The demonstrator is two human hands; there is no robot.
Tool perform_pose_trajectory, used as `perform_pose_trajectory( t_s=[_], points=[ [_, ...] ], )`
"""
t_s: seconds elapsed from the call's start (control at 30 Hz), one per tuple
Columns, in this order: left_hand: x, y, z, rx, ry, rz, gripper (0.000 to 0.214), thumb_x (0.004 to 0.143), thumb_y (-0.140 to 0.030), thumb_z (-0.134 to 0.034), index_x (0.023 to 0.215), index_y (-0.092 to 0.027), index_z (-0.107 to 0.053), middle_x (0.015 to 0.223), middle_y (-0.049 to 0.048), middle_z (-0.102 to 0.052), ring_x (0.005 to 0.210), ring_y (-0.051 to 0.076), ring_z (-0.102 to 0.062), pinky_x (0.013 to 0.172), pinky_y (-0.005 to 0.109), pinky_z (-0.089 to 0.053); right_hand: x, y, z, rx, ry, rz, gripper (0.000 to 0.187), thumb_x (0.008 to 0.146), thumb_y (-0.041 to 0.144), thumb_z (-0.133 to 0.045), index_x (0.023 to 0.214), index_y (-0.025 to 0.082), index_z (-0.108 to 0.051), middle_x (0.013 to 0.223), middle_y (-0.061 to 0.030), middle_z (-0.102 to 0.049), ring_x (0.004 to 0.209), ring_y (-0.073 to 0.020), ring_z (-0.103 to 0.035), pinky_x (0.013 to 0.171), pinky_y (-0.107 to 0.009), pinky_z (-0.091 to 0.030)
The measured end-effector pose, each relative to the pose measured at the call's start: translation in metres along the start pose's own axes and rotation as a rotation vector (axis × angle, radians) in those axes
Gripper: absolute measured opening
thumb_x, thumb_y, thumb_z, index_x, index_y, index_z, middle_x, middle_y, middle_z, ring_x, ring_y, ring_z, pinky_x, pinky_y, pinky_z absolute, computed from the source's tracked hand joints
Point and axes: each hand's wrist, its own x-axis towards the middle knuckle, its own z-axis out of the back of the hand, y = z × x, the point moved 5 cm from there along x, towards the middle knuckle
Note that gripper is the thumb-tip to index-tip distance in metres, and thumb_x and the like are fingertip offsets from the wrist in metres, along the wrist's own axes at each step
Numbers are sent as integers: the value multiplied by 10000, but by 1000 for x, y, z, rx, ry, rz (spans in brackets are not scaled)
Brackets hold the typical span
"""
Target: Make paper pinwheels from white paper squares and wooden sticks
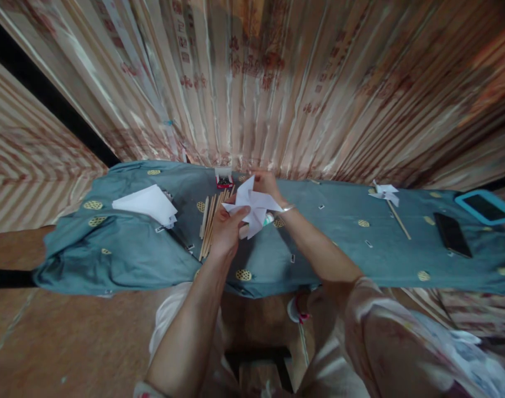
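A white paper pinwheel point(256, 205) is held up over the middle of the table. My left hand point(227, 228) pinches it from the lower left, the thumb lying on the paper near its centre. Behind the upper right blades is my right hand point(266, 182), its fingers bent and partly hidden by the paper; whether they grip it I cannot tell. Wooden sticks point(210, 221) lie side by side just left of my left hand. Beyond them stands a small open red and white box point(224, 179) with dark small pieces inside.
A stack of folded white paper point(147, 203) lies at the left on the blue-green cloth point(339, 243). To the right are a pinwheel on a stick point(388, 194), a black phone point(452, 235) and a blue-framed tablet point(487, 208). Curtains point(294, 94) hang behind the table.
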Motion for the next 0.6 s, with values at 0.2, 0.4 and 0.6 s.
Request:
perform_pose_trajectory(
  t_s=[0.2, 0.4, 0.6],
  points=[
    [1, -1, -2, 9, -1, -58, 438, 509, -183, -822, 905, -222, -640, 772, -40, -716, 674, 131, -676, 649, 237, -523, -146, -24, 57, -90, 34, -6, 58, 746, 213, -698, 734, 216, -754, 1296, -87, -666, 1260, -265, -588, 1096, -429, -415],
    [2, 15, -6, 90, 28, -76, 420, 502, -185, -829, 879, -194, -643, 739, -32, -707, 624, 134, -661, 600, 238, -510, -199, -30, 58, -254, 126, 91, 113, 796, 179, -663, 746, 230, -751, 1389, -78, -609, 1382, -281, -481, 1146, -475, -375],
    [2, 25, -8, 194, 72, -73, 406, 531, -189, -818, 909, -192, -672, 731, -28, -693, 614, 128, -654, 597, 238, -502, -197, -24, 79, -402, 76, 100, 148, 864, 214, -629, 963, 207, -739, 1305, -114, -659, 1263, -270, -583, 1107, -451, -426]
  ],
)
